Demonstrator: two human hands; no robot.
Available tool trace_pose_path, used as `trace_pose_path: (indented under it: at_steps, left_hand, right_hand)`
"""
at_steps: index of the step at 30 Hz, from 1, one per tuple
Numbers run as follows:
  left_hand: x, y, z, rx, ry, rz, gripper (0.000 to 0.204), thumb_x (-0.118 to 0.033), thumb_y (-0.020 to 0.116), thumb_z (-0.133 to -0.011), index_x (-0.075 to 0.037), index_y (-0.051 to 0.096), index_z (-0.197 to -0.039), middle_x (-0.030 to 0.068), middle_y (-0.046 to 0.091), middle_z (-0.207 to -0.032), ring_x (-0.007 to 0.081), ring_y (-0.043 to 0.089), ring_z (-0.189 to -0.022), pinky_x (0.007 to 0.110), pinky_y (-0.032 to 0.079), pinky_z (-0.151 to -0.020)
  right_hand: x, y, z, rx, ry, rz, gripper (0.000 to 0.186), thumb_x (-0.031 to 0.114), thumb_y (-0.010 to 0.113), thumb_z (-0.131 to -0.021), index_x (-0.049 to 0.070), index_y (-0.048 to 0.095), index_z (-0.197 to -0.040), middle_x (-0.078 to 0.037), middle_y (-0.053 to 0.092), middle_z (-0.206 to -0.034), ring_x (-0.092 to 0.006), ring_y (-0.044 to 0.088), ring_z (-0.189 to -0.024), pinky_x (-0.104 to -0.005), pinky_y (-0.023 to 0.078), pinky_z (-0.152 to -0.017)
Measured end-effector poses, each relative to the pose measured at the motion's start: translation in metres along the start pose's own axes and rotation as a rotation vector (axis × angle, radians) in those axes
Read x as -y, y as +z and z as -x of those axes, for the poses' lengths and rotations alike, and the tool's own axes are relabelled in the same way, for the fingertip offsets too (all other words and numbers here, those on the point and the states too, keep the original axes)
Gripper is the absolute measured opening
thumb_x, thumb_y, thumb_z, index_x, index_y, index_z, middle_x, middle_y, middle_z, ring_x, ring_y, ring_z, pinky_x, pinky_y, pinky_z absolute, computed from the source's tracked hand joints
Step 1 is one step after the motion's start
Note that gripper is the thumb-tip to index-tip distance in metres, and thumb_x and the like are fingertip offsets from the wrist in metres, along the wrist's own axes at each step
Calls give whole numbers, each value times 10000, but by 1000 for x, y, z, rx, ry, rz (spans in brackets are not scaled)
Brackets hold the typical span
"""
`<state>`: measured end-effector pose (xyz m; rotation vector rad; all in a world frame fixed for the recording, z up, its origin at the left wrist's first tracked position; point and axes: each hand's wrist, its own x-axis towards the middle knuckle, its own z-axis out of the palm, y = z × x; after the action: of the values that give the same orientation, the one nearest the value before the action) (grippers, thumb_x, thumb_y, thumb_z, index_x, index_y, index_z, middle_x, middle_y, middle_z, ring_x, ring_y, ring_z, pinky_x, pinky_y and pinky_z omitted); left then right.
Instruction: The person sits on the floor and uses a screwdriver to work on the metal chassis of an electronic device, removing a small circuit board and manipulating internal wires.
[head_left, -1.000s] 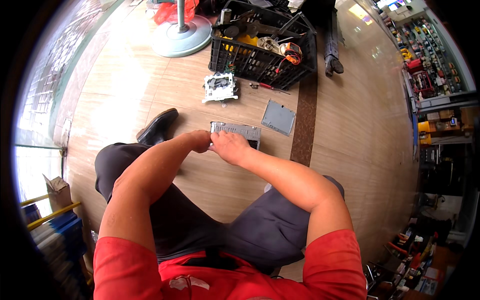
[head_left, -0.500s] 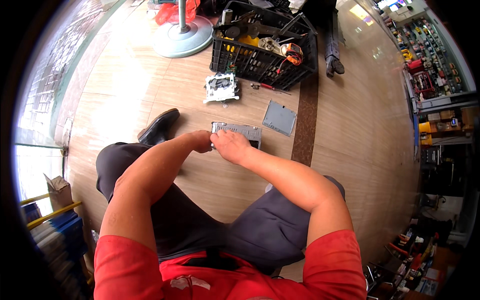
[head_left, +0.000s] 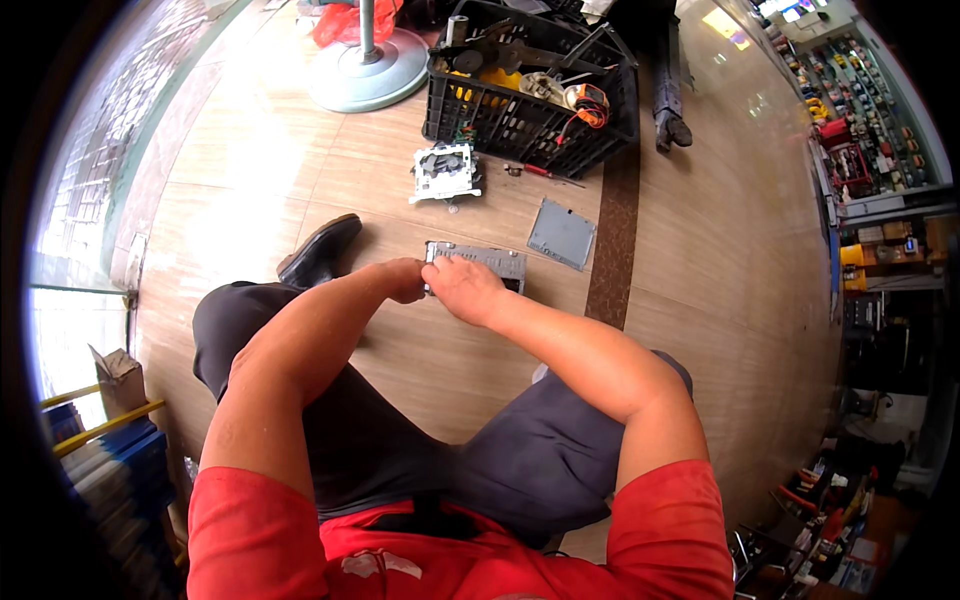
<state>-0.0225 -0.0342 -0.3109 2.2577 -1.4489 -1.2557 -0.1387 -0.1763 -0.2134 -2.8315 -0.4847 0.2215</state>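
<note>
A grey metal box-shaped housing (head_left: 490,259) rests on the tiled floor in front of me, with a dark opening on its near side. My left hand (head_left: 404,280) is closed at its left end, fingers curled against the edge. Beside it, my right hand (head_left: 464,288) grips the housing's left part, its fingertips bent over the top. The two hands nearly touch, and whatever lies between their fingertips is hidden. Farther off is a white-framed mechanism (head_left: 445,173) with dark parts. To the right lies a flat grey metal plate (head_left: 562,234).
A black plastic crate (head_left: 530,125) of tools and parts stands beyond, holding a multimeter (head_left: 586,98) with red leads. A red-handled screwdriver (head_left: 538,171) lies before it. At the back left is a round stand base (head_left: 372,75). My boot (head_left: 320,250) is left of the housing.
Both hands keep their hold at the housing's left end, almost unmoved. The whole view has shifted very slightly; nothing else visibly differs.
</note>
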Motion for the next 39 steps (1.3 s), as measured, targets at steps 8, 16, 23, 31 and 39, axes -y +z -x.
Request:
trace_pose_path:
  at_steps: [8,16,23,31,39]
  left_hand:
    - [3,5,-6,-7,-20,-35,270,-67,604,-805,-88,684,-1062,183,695,-1093,368,646,-1044,432,525,-875]
    - [17,16,-11,-49,49,7,207,-125,647,-821,-65,684,-1015,190,700,-1040,386,637,-1029,434,516,-892]
    - [2,3,-2,-16,67,-45,383,-30,580,-805,-115,625,-1176,182,683,-1121,377,630,-1072,440,512,-900]
    - [4,8,-4,-59,41,34,379,-18,579,-817,-107,627,-1181,176,683,-1145,367,630,-1101,433,496,-943]
    - [-96,-109,64,-297,58,-198,313,-68,562,-889,-60,580,-1202,197,689,-1066,377,661,-1014,466,528,-844]
  right_hand:
    - [6,-4,0,134,108,-29,150,128,511,-922,52,550,-1044,-168,618,-1023,-331,647,-976,-436,558,-828]
    - [0,4,3,-51,-16,-36,124,88,500,-912,51,525,-1027,-139,606,-964,-320,652,-929,-437,552,-770]
    - [-8,8,3,62,101,-115,105,67,500,-907,52,532,-1006,-158,607,-983,-348,647,-934,-443,547,-779]
    - [-20,18,12,95,148,-98,119,146,552,-919,62,562,-1002,-158,609,-1013,-364,649,-926,-473,538,-785]
    - [-26,27,38,404,137,-97,146,157,568,-922,26,627,-943,-195,666,-977,-386,645,-965,-489,523,-809]
